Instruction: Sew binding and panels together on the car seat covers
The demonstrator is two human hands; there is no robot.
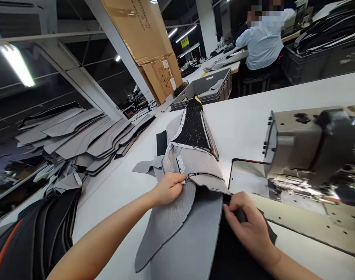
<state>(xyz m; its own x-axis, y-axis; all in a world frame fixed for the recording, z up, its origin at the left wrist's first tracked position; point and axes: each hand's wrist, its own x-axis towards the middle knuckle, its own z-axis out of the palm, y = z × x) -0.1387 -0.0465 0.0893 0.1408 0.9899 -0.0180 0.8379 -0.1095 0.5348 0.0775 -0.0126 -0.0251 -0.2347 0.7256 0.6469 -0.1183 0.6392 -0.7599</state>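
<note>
A sewn grey fabric cover (201,163) lies on the white table, with a long grey panel (189,237) hanging toward me. My left hand (171,188) is closed, pinching the cover's seam edge between thumb and fingers. To the right, my right hand (249,223) is closed on the edge of a black fabric panel (230,249) joined beside the grey one. The far end of the cover shows a black section (192,126) with pale wavy stitching and white edge strips. What lies under the folds is hidden.
An industrial sewing machine (306,136) stands at the right. Stacked grey panels (86,132) and black panels (34,233) lie at the left. Behind the white table (107,217) are a grey crate (221,83), a cardboard box (148,35) and a seated person (262,46).
</note>
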